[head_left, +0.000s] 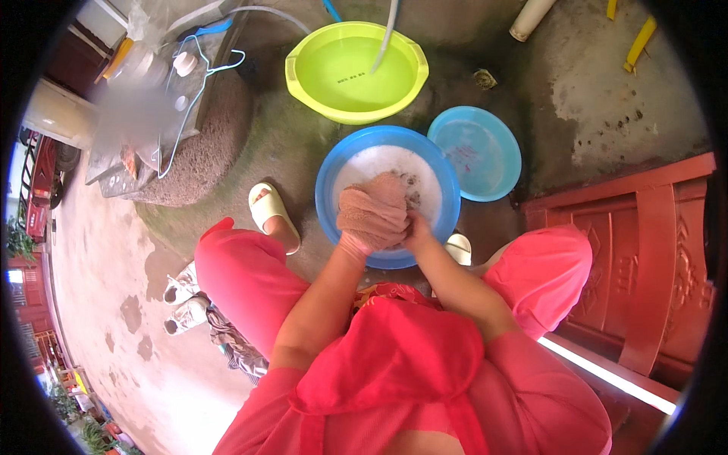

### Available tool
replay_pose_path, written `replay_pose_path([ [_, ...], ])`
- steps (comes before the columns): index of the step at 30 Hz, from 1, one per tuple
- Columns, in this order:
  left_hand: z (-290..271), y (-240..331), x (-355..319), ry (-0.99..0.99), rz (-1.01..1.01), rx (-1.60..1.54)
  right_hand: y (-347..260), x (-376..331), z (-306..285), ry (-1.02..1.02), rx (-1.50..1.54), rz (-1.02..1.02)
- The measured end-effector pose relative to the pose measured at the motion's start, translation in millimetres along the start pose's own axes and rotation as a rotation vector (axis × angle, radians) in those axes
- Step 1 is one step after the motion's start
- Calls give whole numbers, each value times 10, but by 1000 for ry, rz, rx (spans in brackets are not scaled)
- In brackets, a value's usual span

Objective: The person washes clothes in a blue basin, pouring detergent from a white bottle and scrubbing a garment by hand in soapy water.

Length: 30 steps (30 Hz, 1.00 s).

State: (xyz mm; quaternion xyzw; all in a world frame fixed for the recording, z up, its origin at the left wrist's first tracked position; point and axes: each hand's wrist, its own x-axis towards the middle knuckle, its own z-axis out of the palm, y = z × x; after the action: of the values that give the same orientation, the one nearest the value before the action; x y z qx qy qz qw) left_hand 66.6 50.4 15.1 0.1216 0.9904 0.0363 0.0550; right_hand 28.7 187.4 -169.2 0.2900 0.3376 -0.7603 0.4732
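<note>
Red clothing and pink trousers filled the lower part of the view, nearest to the camera. Both forearms stretched forward from there and met over the blue basin (326, 199). Left hand (355, 241) clamped on the near left edge of the pinkish-brown cloth (374, 210), mostly hidden under its folds. Right hand (415, 227) closed on the near right edge of the same cloth, thumb side up. Cloth bunched into a thick wad, held just above the foamy water, long axis running away from the body toward the far rim of the basin. Lay directly ahead of both hands, between them and touching both; neither hand clearly nearer. Both wrists bent slightly inward, elbows kept wide near the knees.

Beyond the blue basin stood a yellow-green basin (303, 64) full of water, with a hose (385, 36) dipping into it. Smaller light blue basin (506, 140) just to the right, touching or almost touching the big one. White slipper (265, 201) on the left foot, close beside the basin on wet concrete floor (591, 91). Red wooden chair (644, 250) at the right.
</note>
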Motion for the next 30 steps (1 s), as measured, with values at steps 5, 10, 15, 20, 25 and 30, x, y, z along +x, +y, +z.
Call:
replay_pose_path([
  [5, 1205, -323, 54, 369, -130, -1541, -390, -16, 90, 133, 291, -356],
  [10, 1460, -845, 180, 5, -100, -1151, -190, -647, 865, -23, -431, -776],
  [15, 1299, -92, 133, 442, -60, -1023, -84, -559, 1059, -2, -1177, -1377],
  [20, 850, 332, 146, 513, -268, -1157, -411, 137, 545, 397, -835, -920],
  [25, 1266, -238, 105, 190, -102, -2944, 400, -463, 917, 113, -1217, -940],
  [30, 1702, -50, 168, 311, -348, -1968, -80, -221, 840, 349, -1135, -805],
])
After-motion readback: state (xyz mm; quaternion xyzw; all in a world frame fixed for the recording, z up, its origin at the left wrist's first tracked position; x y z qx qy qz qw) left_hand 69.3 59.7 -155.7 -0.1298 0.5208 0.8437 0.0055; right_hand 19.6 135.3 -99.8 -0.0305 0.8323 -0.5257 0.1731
